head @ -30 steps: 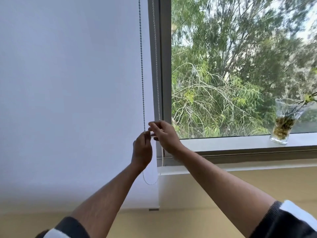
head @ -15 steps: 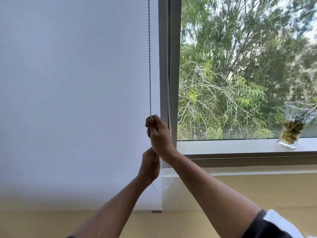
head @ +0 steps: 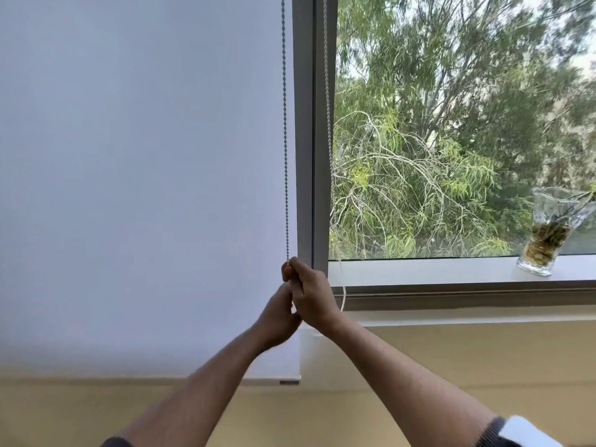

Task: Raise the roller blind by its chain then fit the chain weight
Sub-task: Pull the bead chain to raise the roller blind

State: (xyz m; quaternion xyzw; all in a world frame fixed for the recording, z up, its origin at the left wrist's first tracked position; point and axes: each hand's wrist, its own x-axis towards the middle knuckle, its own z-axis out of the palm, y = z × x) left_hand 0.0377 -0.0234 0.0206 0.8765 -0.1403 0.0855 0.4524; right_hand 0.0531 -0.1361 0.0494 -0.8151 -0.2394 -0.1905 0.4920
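Chain (head: 285, 156) beside window frame (head: 304, 124)

A: Place type? Home?
B: Looks like it. Indoor room, window (head: 451, 140) with white roller blind (head: 145, 188), bead chain (head: 284, 124), yellow painted wall (head: 451, 366).
A: Anything else?
B: Glass vase (head: 551, 230) with plant cuttings on the sill (head: 419, 272), trees (head: 435, 108) outside.
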